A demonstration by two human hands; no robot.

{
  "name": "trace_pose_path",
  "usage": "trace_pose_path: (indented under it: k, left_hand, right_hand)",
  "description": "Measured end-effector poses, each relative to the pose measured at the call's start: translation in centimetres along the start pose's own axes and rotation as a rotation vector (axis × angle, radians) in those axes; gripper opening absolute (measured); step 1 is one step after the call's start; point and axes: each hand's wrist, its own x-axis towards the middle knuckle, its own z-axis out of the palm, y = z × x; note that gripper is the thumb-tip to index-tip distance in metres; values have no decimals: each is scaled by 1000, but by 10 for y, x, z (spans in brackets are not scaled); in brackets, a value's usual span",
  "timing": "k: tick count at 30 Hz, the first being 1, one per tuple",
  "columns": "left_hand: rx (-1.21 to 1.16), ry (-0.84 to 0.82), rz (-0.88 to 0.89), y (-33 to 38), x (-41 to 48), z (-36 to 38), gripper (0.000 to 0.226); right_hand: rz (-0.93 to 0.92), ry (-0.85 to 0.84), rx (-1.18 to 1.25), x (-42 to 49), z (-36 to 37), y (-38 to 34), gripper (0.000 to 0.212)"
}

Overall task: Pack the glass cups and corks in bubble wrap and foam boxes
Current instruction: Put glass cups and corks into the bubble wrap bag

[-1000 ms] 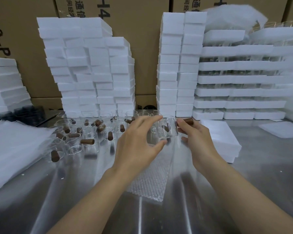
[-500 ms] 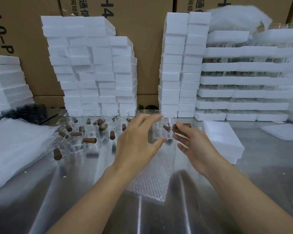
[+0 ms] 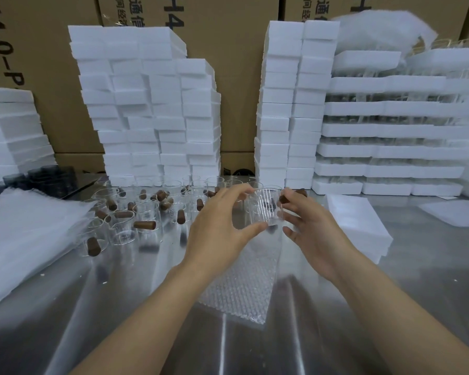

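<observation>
A clear ribbed glass cup (image 3: 264, 208) is held above the steel table between both hands. My left hand (image 3: 220, 226) grips it from the left, thumb under its base and fingers over its rim. My right hand (image 3: 312, 226) pinches a brown cork (image 3: 283, 198) at the cup's right rim, and a second cork (image 3: 301, 192) shows behind its fingers. A sheet of bubble wrap (image 3: 244, 282) lies flat on the table just below the cup. Several more glass cups (image 3: 146, 212) and loose corks (image 3: 144, 225) stand at the left.
A white foam box (image 3: 358, 226) lies right of my right hand. Tall stacks of foam boxes (image 3: 152, 104) and foam trays with glasses (image 3: 390, 131) line the back. A pile of white sheets (image 3: 25, 234) covers the left. Dark glasses (image 3: 46, 177) sit far left.
The cup has come slightly nearer over the bubble wrap. My right hand has brought the cork from beside the cup up to its right rim.
</observation>
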Motion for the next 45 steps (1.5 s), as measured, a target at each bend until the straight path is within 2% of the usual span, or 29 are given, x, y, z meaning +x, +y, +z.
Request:
trace_pose_path:
  k: [5, 10, 15, 21, 27, 29, 32, 34, 36, 40, 45]
  left_hand:
    - [-339, -34, -151, 0, 7, -2, 58]
    - [-538, -121, -231, 2, 9, -9, 66]
    - [-554, -195, -247, -2, 9, -7, 65]
    - [-554, -206, -235, -8, 10, -4, 62]
    - [-400, -150, -207, -7, 9, -3, 69]
    - [-257, -95, -165, -6, 6, -2, 85]
    - [72, -40, 20, -5, 0, 0, 97]
    - [230, -1, 116, -5, -2, 1, 96]
    - [257, 44, 130, -6, -2, 0, 96]
    - [280, 75, 167, -4, -1, -4, 93]
    - [375, 15, 207, -2, -2, -2, 73]
  right_hand:
    - [-92, -140, -121, -2, 1, -5, 56]
    - [-149, -143, -138, 0, -4, -4, 72]
    - [-234, -183, -178, 5, -12, -1, 70]
    - [-250, -195, -171, 14, -19, 6, 75]
    - [-298, -135, -318, 12, -18, 7, 70]
    - [-357, -73, -474, 7, -13, 5, 67]
    - [-501, -20, -747, -1, -6, 7, 63]
    - [-566, 13, -888, -6, -1, 7, 61]
    - [-621, 61, -978, -10, 2, 5, 60]
    - [-660, 138, -981, -14, 5, 1, 59]
    - [-741, 91, -1063, -17, 13, 5, 61]
